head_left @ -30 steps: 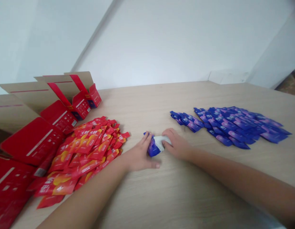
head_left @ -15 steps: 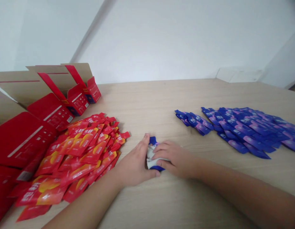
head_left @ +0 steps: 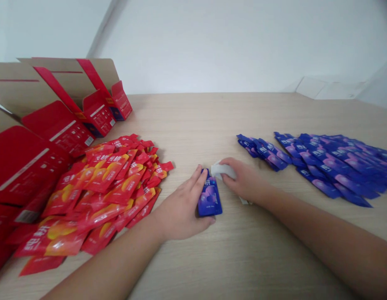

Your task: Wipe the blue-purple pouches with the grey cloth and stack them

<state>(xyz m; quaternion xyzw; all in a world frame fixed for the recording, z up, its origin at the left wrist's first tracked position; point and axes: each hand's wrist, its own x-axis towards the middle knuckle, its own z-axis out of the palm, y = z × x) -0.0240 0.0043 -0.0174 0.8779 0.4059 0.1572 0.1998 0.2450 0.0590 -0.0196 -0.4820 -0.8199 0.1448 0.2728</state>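
Mostly deep-blue packet (head_left: 210,199) with purplish rounded shapes, white lettering.

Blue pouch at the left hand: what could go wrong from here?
1. The blue pouch might slide if the white cloth in the right hand drags on it; the left hand lies along its left side.
2. The left forearm runs close by the heaped red pouches and could knock some loose.
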